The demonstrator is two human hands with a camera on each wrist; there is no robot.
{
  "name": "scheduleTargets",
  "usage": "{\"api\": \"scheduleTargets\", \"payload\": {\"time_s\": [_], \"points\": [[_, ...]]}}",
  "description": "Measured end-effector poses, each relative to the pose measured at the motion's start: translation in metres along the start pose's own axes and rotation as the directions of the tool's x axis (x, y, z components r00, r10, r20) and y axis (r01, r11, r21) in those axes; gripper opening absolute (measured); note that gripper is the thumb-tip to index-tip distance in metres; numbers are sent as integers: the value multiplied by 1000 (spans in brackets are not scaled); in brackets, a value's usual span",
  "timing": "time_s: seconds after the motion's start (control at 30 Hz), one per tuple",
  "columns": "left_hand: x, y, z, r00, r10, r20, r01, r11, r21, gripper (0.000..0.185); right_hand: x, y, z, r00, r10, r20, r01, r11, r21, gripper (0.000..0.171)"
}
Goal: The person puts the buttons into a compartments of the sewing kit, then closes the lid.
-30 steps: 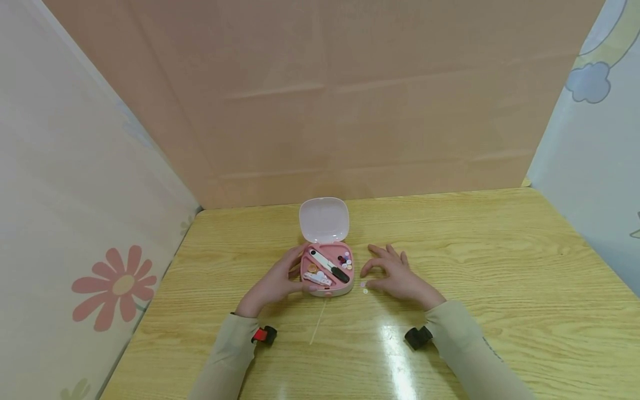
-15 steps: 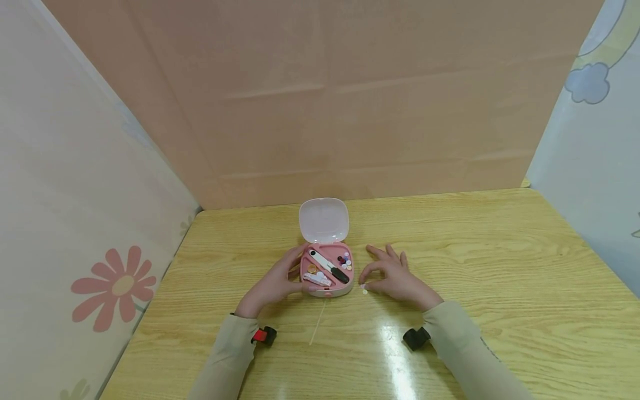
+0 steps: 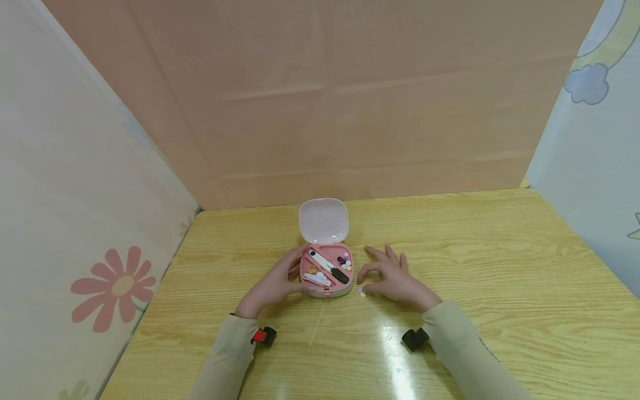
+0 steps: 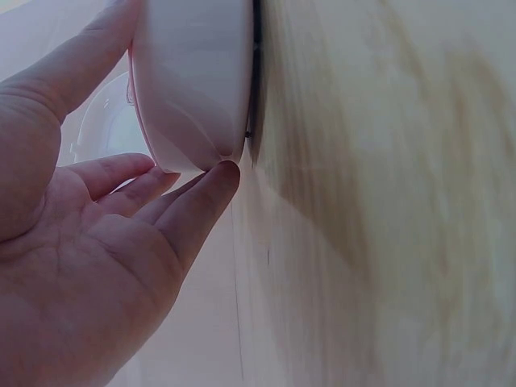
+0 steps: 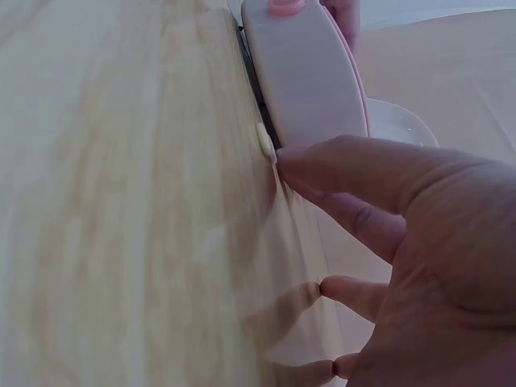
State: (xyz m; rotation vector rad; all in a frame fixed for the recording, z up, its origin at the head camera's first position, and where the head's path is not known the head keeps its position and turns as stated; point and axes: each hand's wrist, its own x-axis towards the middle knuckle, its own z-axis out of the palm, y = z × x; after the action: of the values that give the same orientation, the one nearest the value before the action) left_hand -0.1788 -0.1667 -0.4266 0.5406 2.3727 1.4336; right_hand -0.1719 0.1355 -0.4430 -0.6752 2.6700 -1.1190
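The left hand (image 3: 272, 286) cups the left side of a small pink sewing-kit case (image 3: 327, 268), thumb along the far edge and fingers curled against the near corner; the left wrist view shows the fingertips (image 4: 211, 187) touching the case's pale wall. The case lies open, its white lid (image 3: 324, 220) tipped back beyond the hand. Inside, just right of the left thumb, lie a black-and-white thread snip (image 3: 329, 265), a cluster of small coloured buttons (image 3: 344, 260) and a pale item near the front that cannot be identified.

The right hand (image 3: 395, 279) rests low on the table just right of the case. Its forefinger and thumb close toward a small white button (image 3: 362, 292) lying on the wood beside the case's near right corner. In the right wrist view the fingertip (image 5: 292, 159) touches the button (image 5: 264, 140), but whether it is actually pinched cannot be told; the other fingers are relaxed and spread.

Judgement: the button is flat and slippery, so rolling it onto its edge with the fingertip against the thumb should give a surer hold than pressing flat. The left hand should keep the light case from sliding.

A thin pale stick (image 3: 317, 324) lies on the table nearer the person, between the wrists. The table (image 3: 500, 250) is glossy yellow wood with glare. A peach panel (image 3: 325, 94) closes the back; flower-patterned sheets flank it.
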Motion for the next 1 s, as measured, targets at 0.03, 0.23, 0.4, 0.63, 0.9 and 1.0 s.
{"api": "scheduleTargets", "payload": {"time_s": [0.03,0.23,0.4,0.63,0.9,1.0], "points": [[0,0,0,1000,-4,1,4,1000,1,93,0,0,0,1000,2,4,-2,1000,2,12],[2,-5,0,1000,14,6,-14,1000,-7,92,-1,-1,0,1000,6,19,-6,1000,5,11],[2,-5,0,999,52,12,-51,999,-19,90,1,1,1,1000,2,26,-3,1000,5,10],[3,-5,0,999,47,13,-47,999,-22,91,1,1,0,999,6,41,-6,1000,0,11],[2,-3,-1,999,52,15,-51,998,-31,89,0,-1,-1,999,21,39,-21,1000,3,15],[2,-3,-1,999,51,14,-50,998,-37,89,0,-2,-1,999,27,47,-28,1000,7,15]]}}
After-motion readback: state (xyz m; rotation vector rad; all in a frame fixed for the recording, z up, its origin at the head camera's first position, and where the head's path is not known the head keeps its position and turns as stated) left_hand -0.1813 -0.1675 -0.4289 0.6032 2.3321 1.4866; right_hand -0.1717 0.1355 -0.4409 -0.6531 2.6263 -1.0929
